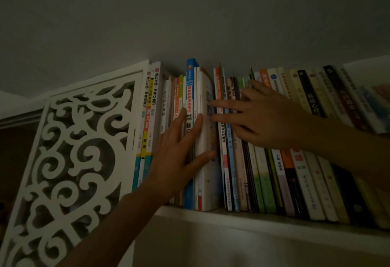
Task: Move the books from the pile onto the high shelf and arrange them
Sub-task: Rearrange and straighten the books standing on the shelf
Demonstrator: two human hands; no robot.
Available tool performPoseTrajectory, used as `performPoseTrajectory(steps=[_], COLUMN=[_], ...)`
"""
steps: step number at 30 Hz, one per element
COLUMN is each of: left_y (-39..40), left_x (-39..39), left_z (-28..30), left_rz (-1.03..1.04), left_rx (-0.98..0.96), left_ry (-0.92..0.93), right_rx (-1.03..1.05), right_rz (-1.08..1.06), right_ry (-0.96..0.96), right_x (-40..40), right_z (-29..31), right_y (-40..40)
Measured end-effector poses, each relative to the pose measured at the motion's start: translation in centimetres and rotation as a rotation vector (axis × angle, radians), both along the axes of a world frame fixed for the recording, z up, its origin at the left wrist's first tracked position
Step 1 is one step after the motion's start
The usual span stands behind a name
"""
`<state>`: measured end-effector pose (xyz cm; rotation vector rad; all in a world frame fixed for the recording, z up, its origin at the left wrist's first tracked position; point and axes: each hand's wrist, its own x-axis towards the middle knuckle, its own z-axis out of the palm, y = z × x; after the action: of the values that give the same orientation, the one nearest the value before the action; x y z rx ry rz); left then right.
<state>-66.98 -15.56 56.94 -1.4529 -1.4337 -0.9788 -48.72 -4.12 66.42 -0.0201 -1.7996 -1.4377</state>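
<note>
A row of books (242, 140) stands on the high shelf (232, 217), filling the middle and right of the frame just under the ceiling (190, 13). Their long axes run bottom to top, spines facing the camera; those at the left stand nearly upright, while toward the right edge they lean more and more, tops tipping to the upper left. The light is dim and the right end of the row is blurred.

The left hand (179, 153) comes up from the lower centre, fingers straight and spread, lying flat on the spines; its fingertips rest on a tall blue-spined book (190, 89) and on the thick white book (205, 140) beside it, the thumb across the white book's lower half. It grips nothing. The right hand (257, 115) reaches in from the right edge, also flat with fingers extended — two fingertips touch the white book's cover edge near its middle, the palm lying over the spines to the right. It too holds nothing.

Readable writing is Chinese: the blue spine shows a white panel with 国家教师资格考试 in red and 综合 lower down. At the far left, a white-and-yellow book (145, 119) and its white neighbour (153, 102) both read 课动迁移·中考总复习 — the neighbour ends in 历史. A white spine (164, 106) seems to read 古代汉语教程. A black spine (310, 96) at the right carries pale characters too blurred to read.

A white fretwork panel (73, 161) with scroll cut-outs closes the shelf's left end, filling the lower left of the frame
</note>
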Motion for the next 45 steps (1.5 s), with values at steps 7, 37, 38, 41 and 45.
performPoseTrajectory(steps=[7, 37, 38, 41, 45], left_y=[0.7, -1.9, -1.8, -1.3, -0.3], left_x=[1.4, -0.5, -0.6, -0.8, -0.8], left_z=[1.2, 2.0, 2.2, 2.6, 3.1], left_rz=[0.232, 0.007, 0.007, -0.014, -0.124], left_rx=[-0.107, 0.076, 0.067, 0.051, 0.09], left_ry=[-0.168, -0.024, -0.031, -0.043, -0.063], right_rx=[0.01, -0.447, -0.561, -0.711, -0.666], right_rz=[-0.065, 0.111, 0.208, 0.211, 0.07], right_ry=[0.0, 0.258, 0.283, 0.3, 0.355], right_x=[0.0, -0.6, -1.0, -2.5, -3.5], right_z=[-0.3, 3.3, 3.9, 4.9, 5.5], right_y=[-0.3, -3.3, -3.4, -3.7, -3.9])
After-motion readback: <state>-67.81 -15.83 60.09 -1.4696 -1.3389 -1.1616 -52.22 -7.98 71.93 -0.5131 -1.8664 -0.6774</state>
